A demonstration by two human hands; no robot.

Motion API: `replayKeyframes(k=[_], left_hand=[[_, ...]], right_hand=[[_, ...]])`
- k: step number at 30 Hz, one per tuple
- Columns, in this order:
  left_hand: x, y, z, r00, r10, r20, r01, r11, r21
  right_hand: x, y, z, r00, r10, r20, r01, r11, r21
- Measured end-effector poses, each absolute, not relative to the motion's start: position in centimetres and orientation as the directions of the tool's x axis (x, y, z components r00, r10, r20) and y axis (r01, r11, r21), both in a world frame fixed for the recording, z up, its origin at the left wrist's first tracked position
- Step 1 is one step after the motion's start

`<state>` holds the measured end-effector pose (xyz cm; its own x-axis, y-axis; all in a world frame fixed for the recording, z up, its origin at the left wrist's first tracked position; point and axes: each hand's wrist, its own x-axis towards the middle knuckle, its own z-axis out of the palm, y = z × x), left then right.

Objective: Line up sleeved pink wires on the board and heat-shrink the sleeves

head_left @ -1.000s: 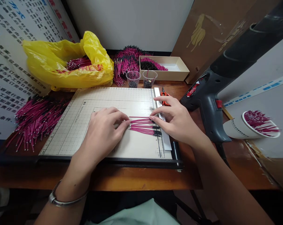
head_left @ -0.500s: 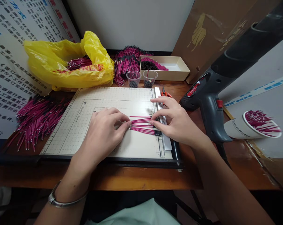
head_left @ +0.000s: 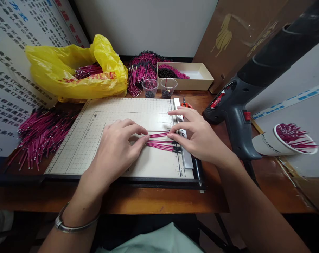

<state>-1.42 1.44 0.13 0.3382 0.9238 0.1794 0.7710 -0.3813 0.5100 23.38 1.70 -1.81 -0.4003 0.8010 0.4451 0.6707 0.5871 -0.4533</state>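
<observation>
Several short magenta wires [head_left: 160,141] with black ends lie side by side on a cream gridded cutting board [head_left: 117,116]. My left hand [head_left: 119,147] rests on the board, fingers curled, its fingertips pressing on the wires' left ends. My right hand [head_left: 196,135] is at their right ends by the board's white ruler strip [head_left: 187,160]; thumb and forefinger pinch the upper wires and the other fingers are spread. A metal bangle [head_left: 69,225] is on my left wrist.
A yellow bag [head_left: 77,70] of wires, two small clear cups [head_left: 159,88] and a shallow box [head_left: 196,75] stand behind the board. Loose wires [head_left: 40,135] lie at left. Orange snips [head_left: 185,104], a grey heat gun [head_left: 238,116] and a white cup [head_left: 280,142] are at right.
My right hand has shifted a little up and left along the wire ends, its forefinger stretching out over the ruler strip. My left hand has barely moved.
</observation>
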Motion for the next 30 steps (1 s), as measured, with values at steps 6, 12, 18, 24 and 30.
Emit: replayKeyframes(k=[6,12,18,24,30], left_hand=[[-1.4,1.4,0.05,0.386,0.896,0.218,0.706,-0.439,0.556],[-1.79,1.51,-0.14,0.444,0.865,0.234,0.619,-0.485,0.617],[-2.2,1.47,0.23,0.496,0.83,0.257,0.598,-0.54,0.592],[-1.85,1.11,0.08,0.43,0.876,0.218,0.685,-0.474,0.554],[-1.56,0.8,-0.1,0.373,0.89,0.264,0.753,-0.456,0.474]], right_hand=[[23.08,1.57,-1.52,-0.391,0.787,0.477,0.649,0.604,-0.464],[23.15,1.61,-1.39,-0.409,0.784,0.466,0.631,0.612,-0.477],[23.45,1.61,-1.16,-0.44,0.79,0.428,0.609,0.612,-0.504],[23.47,1.74,-1.34,-0.423,0.807,0.411,0.639,0.588,-0.497],[23.25,1.61,-1.48,-0.351,0.85,0.393,0.679,0.52,-0.518]])
